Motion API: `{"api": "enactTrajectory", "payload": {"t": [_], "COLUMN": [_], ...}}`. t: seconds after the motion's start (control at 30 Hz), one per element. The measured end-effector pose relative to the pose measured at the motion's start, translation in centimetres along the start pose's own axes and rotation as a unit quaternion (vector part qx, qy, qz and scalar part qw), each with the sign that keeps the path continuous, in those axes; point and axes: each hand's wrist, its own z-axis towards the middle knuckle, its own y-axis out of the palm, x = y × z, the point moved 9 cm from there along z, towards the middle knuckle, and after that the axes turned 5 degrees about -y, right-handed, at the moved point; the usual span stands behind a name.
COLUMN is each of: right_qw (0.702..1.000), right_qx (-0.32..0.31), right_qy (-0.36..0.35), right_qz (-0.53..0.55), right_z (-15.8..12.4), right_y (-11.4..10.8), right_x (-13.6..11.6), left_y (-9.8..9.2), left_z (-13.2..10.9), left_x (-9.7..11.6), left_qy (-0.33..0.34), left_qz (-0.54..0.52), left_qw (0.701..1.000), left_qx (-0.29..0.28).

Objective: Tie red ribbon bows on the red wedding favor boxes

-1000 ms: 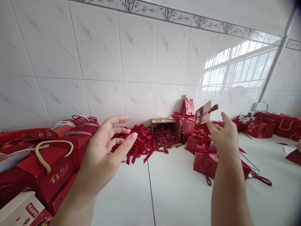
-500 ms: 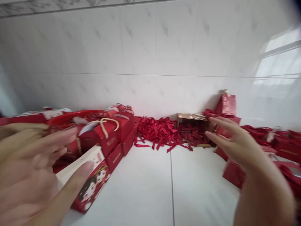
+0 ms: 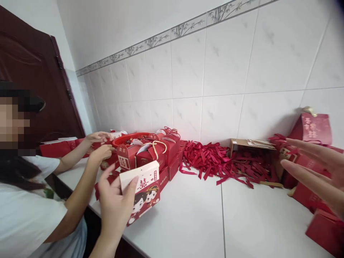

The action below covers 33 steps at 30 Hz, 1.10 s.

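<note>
The left hand (image 3: pixel 115 201) is gripping the box (image 3: pixel 147 199) at its left edge: the thumb is lying across the printed face, and the fingers are bending around behind that edge, the index finger sticking out clear of it. So the box is sitting immediately to the right of this grip, over the near left part of the counter (image 3: pixel 189 215). Its printed face is turning toward the camera and its long axis seems to be running up and down, leaning somewhat, with the top edge rising to the right. Whether its base is touching the counter, I cannot tell.

The right hand (image 3: pixel 338 179) is hanging well apart at the right edge of view, partly cut off, its fingers spreading and holding nothing visible; the red boxes (image 3: pixel 306 163) there are its nearest things. Between the two hands, the ribbons (image 3: pixel 206 157) are lying heaped beside the carton (image 3: pixel 243 144) along the wall. Just beyond the box, the bags (image 3: pixel 150 154) are standing close, and farther left a co-worker's hands (image 3: pixel 101 152) are working near a red tray (image 3: pixel 116 142).
</note>
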Motion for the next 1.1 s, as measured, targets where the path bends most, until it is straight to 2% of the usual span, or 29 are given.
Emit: {"api": "enactTrajectory", "payload": {"t": [0.03, 0.07, 0.1, 0.13, 0.17, 0.23, 0.3, 0.37, 0.4, 0.47, 0.57, 0.7, 0.77, 0.87, 0.97, 1.1], "right_qw": [0.999, 0.995, 0.986, 0.977, 0.971, 0.964, 0.953, 0.944, 0.943, 0.951, 0.967, 0.968, 0.960, 0.931, 0.895, 0.876], "right_qx": [0.004, 0.034, 0.092, 0.120, 0.106, 0.033, -0.050, -0.090, -0.091, -0.062, -0.014, 0.030, 0.034, 0.029, 0.016, 0.017], "right_qy": [0.004, 0.000, -0.024, -0.047, -0.061, -0.076, -0.065, -0.043, -0.037, -0.040, -0.034, 0.021, 0.065, 0.119, 0.141, 0.160], "right_qz": [0.043, 0.094, 0.137, 0.172, 0.205, 0.254, 0.292, 0.316, 0.318, 0.299, 0.251, 0.250, 0.269, 0.344, 0.423, 0.456], "right_z": [-0.2, -0.3, -0.6, -0.9, -1.0, -1.2, -1.4, -1.6, -1.7, -1.5, -1.1, -0.5, -0.3, -0.4, -0.6, -0.9], "right_y": [0.3, 0.2, -0.4, -0.5, 0.1, 1.9, 3.6, 4.4, 4.5, 4.1, 3.9, 4.8, 5.6, 7.1, 8.3, 9.1], "right_x": [-0.7, -1.5, -2.4, -3.3, -3.9, -5.0, -5.3, -5.3, -5.2, -5.2, -4.7, -2.9, -1.8, -0.8, -0.8, -0.7], "left_y": [0.5, 1.2, 2.4, 3.8, 5.0, 7.2, 9.1, 10.7, 11.6, 13.8, 17.3, 20.9, 21.6, 21.6, 21.4, 21.7], "left_z": [-0.5, -1.2, -1.9, -2.6, -3.5, -5.1, -6.6, -7.7, -8.1, -8.3, -7.7, -7.0, -6.8, -6.3, -6.2, -6.3], "left_x": [2.7, 5.7, 8.3, 10.7, 13.0, 16.1, 17.3, 17.1, 16.6, 15.1, 12.6, 11.3, 11.4, 11.7, 11.7, 11.0], "left_qy": [0.035, 0.075, 0.093, 0.111, 0.139, 0.174, 0.193, 0.202, 0.200, 0.172, 0.091, 0.015, 0.000, 0.011, 0.011, -0.017], "left_qz": [-0.029, -0.053, -0.077, -0.106, -0.129, -0.183, -0.210, -0.226, -0.233, -0.247, -0.274, -0.316, -0.319, -0.306, -0.301, -0.284], "left_qw": [0.999, 0.996, 0.992, 0.987, 0.979, 0.962, 0.950, 0.943, 0.939, 0.931, 0.911, 0.851, 0.832, 0.845, 0.854, 0.859], "left_qx": [0.003, 0.001, -0.026, -0.053, -0.076, -0.107, -0.127, -0.141, -0.154, -0.205, -0.296, -0.420, -0.453, -0.438, -0.424, -0.426]}}
